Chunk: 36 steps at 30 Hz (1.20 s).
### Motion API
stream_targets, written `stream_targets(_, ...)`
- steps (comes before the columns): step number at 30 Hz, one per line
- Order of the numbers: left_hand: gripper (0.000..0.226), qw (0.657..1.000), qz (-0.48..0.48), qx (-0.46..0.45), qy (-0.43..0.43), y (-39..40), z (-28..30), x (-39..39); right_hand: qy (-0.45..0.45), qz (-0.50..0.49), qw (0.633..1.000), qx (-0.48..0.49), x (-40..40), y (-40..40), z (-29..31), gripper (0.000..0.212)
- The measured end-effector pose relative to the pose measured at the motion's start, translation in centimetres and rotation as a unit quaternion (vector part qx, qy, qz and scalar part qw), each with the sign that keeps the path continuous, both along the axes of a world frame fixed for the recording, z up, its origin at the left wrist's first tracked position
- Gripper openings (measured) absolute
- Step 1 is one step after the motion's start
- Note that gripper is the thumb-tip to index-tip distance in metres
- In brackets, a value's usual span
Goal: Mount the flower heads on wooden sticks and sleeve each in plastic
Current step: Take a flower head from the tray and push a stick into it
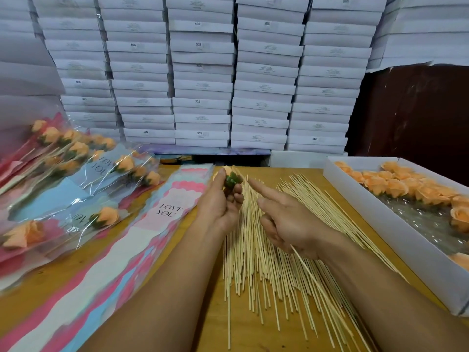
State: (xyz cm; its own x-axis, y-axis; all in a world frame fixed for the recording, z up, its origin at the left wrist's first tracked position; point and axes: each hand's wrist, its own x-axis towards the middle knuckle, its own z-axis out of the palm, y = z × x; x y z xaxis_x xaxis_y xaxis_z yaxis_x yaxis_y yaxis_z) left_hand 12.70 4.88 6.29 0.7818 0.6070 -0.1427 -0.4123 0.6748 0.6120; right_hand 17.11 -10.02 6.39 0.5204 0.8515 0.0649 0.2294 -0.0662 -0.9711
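Frame centre: left hand (220, 207) fingers grip flower head (229, 177); right hand (286, 222) pinches stick (319, 288), forefinger extended, over the worktop (208, 313) stick pile (256, 262).

White flat boxes (203, 72) stacked high behind wooden table (215, 326); dark brown wall (416, 110) at right.

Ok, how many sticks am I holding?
1: a stick in the right hand, trailing over the loose pile; the left hand holds only a flower head. Others may hide in the palm.
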Motion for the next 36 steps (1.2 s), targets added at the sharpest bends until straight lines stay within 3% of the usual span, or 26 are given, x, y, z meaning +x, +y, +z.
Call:
stream_targets(10, 0.043, 0.995, 0.041, -0.060, -0.064, 1.3, 0.4, -0.7, -0.108, 0.079, 0.991, -0.004, -0.9, -0.3, 0.4, 0.065)
stream_targets(15, 0.056, 0.992, 0.021, -0.056, -0.112, 1.1, 1.6, -1.0, -0.148, 0.052, 0.987, 0.025, -1.3, 0.0, 0.6, 0.057)
stream_targets(18, 0.046, 0.987, -0.005, -0.053, -0.152, 0.7, 2.5, -1.5, -0.164, 0.050, 0.983, 0.065, -1.6, 0.1, 0.7, 0.046)
stream_targets(23, 0.033, 0.978, -0.004, -0.074, -0.193, 0.3, 3.5, -2.6, -0.149, 0.073, 0.981, 0.099, -1.9, -0.5, 1.4, 0.056)
stream_targets(36, 0.041, 0.983, 0.002, -0.049, -0.179, -0.2, 3.5, -2.8, -0.187, 0.082, 0.976, 0.081, -2.2, -0.8, 1.8, 0.067)
